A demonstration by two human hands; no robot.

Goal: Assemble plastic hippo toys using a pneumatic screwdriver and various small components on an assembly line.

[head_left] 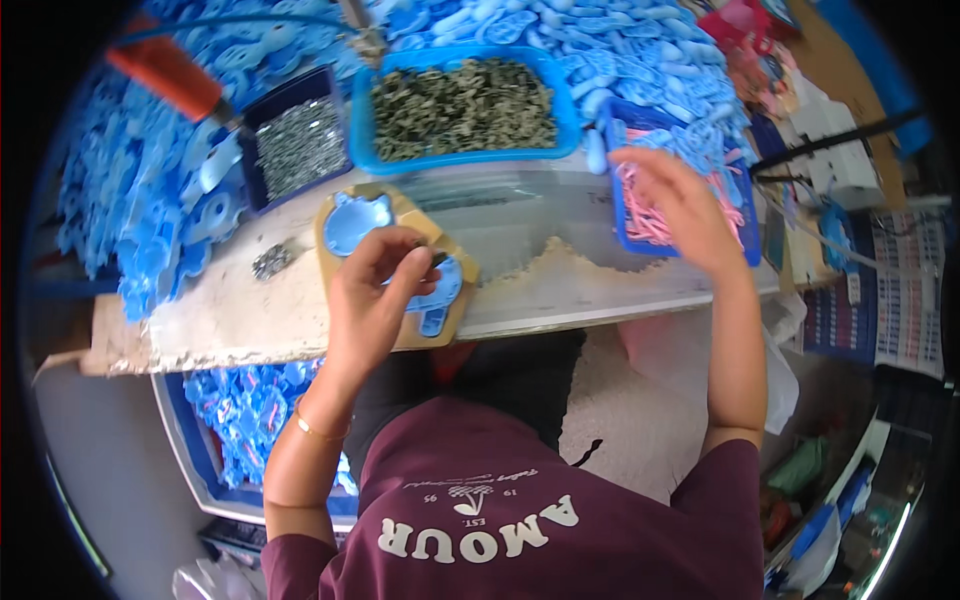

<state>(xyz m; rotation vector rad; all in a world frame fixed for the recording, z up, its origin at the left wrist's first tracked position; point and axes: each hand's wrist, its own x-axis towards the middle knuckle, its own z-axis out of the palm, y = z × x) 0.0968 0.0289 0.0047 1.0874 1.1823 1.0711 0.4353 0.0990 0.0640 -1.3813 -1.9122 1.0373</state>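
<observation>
My left hand is closed in a pinch over a tan holding block, with a small dark part at its fingertips. In the block lie a rounded light-blue plastic shell and a second blue plastic piece, partly hidden by that hand. My right hand hovers over a dark-blue basket of thin pink plastic pieces. Its fingers are stretched out and a little blurred; I make out nothing between them.
A light-blue tray of small dark parts and a navy tray of small metal pieces stand behind the block. Blue plastic parts heap along the back. An orange-handled tool hangs at left. A bin sits below the table edge.
</observation>
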